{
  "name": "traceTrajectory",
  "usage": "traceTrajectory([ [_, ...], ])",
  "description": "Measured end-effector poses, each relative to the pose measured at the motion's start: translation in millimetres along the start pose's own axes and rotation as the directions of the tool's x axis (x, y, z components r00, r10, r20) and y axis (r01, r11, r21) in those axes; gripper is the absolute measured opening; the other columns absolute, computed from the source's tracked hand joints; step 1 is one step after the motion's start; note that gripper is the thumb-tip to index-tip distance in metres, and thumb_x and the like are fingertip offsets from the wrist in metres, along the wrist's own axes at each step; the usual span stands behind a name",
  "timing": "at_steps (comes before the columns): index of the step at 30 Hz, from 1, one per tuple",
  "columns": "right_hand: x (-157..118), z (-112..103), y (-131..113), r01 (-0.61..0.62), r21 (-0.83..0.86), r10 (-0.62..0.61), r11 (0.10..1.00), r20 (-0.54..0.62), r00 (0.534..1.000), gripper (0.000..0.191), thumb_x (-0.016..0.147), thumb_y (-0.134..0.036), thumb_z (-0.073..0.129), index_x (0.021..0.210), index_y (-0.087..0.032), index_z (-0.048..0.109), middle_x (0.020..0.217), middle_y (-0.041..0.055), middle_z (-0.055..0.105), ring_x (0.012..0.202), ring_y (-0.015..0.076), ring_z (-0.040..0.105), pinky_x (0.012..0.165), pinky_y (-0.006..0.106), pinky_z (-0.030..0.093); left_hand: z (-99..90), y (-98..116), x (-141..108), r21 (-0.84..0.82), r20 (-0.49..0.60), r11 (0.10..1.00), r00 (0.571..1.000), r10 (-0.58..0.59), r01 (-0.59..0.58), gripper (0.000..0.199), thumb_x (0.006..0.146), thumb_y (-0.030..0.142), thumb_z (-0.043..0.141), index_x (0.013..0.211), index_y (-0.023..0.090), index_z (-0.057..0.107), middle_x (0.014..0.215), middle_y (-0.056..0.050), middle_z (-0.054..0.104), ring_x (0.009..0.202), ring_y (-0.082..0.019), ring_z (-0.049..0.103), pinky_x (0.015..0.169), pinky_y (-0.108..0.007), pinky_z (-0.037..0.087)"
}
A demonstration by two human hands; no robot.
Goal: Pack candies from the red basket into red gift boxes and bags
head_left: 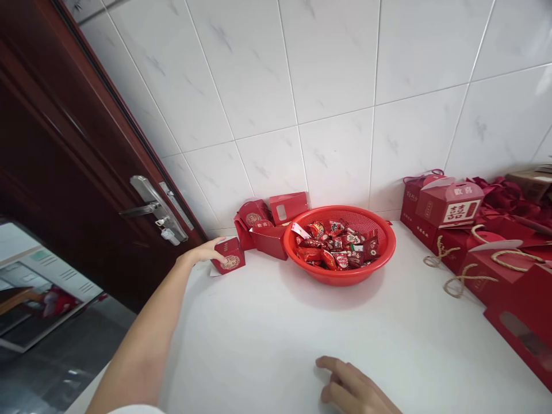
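My left hand (202, 253) reaches to the far left of the white table, its thumb and fingers around a small red gift box (232, 252) with a gold round print. A white flap or slip shows at that box's lower left corner. Low in the view, my right hand (353, 386) hovers over or rests on the table; its fingers are apart and loosely bent, holding nothing. Between the hands and the wall stands a red plastic colander (340, 278) with several wrapped sweets (338, 244) in it. Beside the held box lie more red boxes (269, 240), some opened.
On the right, red gift boxes with rope handles (478, 276) and a box with white lettering (452, 207) are piled up. A tiled wall (336, 155) closes off the back of the table (267, 322). A dark wooden door (77, 144) with a metal handle stands left.
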State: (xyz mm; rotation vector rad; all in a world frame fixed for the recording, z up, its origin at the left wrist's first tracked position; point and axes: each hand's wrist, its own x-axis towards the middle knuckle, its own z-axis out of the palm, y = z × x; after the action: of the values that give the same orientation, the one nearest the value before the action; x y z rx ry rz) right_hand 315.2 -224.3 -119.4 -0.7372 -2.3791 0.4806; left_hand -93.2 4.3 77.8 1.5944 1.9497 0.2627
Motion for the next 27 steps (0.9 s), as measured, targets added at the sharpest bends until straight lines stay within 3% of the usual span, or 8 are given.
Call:
traceTrajectory([
  [3,4,-8,-6,-0.024,0.055,0.024,0.998,-0.001,1.0,0.021,0.084,-0.013,0.054,0.103,-0.02,0.059,0.133,0.0155,0.058,0.088,0.0183,0.068,0.081,0.032,0.058,3.9,13,-7,0.141,-0.022,0.99,1.0,0.005,-0.001,0.08,0.046,0.037,0.078,0.122,0.02,0.058,0.128,-0.01,0.069,0.123,-0.032,0.062,0.092,-0.03,0.055],
  [7,11,-36,-18,-0.099,0.117,0.109,0.988,-0.083,0.991,0.028,0.083,-0.012,0.052,0.109,-0.021,0.06,0.133,0.015,0.058,0.106,0.0209,0.068,0.089,0.032,0.057,2.4,45,-33,0.316,0.042,0.948,0.998,-0.051,0.035,0.057,0.047,0.052,0.079,0.09,0.021,0.062,0.103,-0.008,0.076,0.105,-0.033,0.068,0.08,-0.033,0.054],
  [11,17,-61,-15,-0.146,0.078,0.163,0.986,-0.286,0.944,0.02,0.093,-0.019,0.051,0.112,-0.023,0.057,0.131,0.0149,0.059,0.115,0.0218,0.066,0.093,0.033,0.056,16.3,101,-78,0.425,0.192,0.904,0.981,-0.041,-0.046,0.06,0.053,0.066,0.075,0.093,0.022,0.066,0.101,-0.007,0.075,0.087,-0.029,0.072,0.079,-0.034,0.051],
  [14,18,-69,-8,-0.138,0.037,0.14,0.99,-0.431,0.891,0.02,0.096,-0.023,0.051,0.116,-0.024,0.052,0.122,0.0134,0.062,0.115,0.0229,0.065,0.088,0.034,0.057,47.6,151,-113,0.486,0.405,0.845,0.914,0.007,-0.222,0.068,0.06,0.077,0.068,0.098,0.022,0.069,0.093,-0.009,0.075,0.079,-0.028,0.073,0.077,-0.035,0.052],
  [18,16,-74,-3,-0.119,-0.007,0.1,0.993,-0.5,0.86,0.022,0.098,-0.024,0.051,0.119,-0.024,0.049,0.113,0.0125,0.063,0.122,0.0251,0.06,0.089,0.036,0.056,108.0,198,-138,0.562,0.547,0.74,0.837,0.002,-0.369,0.077,0.065,0.084,0.058,0.103,0.018,0.071,0.062,-0.009,0.072,0.065,-0.029,0.072,0.076,-0.037,0.052],
  [22,15,-83,-5,-0.077,-0.045,0.043,0.996,-0.518,0.854,0.019,0.098,-0.023,0.05,0.118,-0.023,0.05,0.126,0.0147,0.058,0.098,0.0204,0.065,0.084,0.036,0.056,159.5,216,-137,0.535,0.649,0.736,0.759,-0.043,-0.416,0.09,0.08,0.084,0.037,0.12,0.008,0.066,0.055,-0.012,0.07,0.064,-0.029,0.072,0.079,-0.037,0.052],
  [24,15,-89,-5,-0.073,-0.053,0.033,0.996,-0.537,0.843,0.017,0.098,-0.023,0.05,0.115,-0.023,0.052,0.128,0.0149,0.056,0.087,0.0175,0.064,0.081,0.035,0.056,172.7,218,-134,0.506,0.652,0.748,0.758,-0.006,-0.43,0.09,0.083,0.082,0.031,0.123,0.007,0.063,0.059,-0.012,0.072,0.067,-0.029,0.073,0.081,-0.036,0.052],
  [27,16,-98,-3,-0.097,-0.044,0.055,0.994,-0.573,0.818,0.012,0.098,-0.022,0.052,0.11,-0.022,0.056,0.129,0.015,0.055,0.082,0.0159,0.063,0.078,0.034,0.057,176.2,218,-137,0.45,0.596,0.748,0.788,0.155,-0.488,0.084,0.086,0.079,0.025,0.119,0.012,0.063,0.072,-0.012,0.075,0.076,-0.028,0.072,0.077,-0.035,0.051],
])
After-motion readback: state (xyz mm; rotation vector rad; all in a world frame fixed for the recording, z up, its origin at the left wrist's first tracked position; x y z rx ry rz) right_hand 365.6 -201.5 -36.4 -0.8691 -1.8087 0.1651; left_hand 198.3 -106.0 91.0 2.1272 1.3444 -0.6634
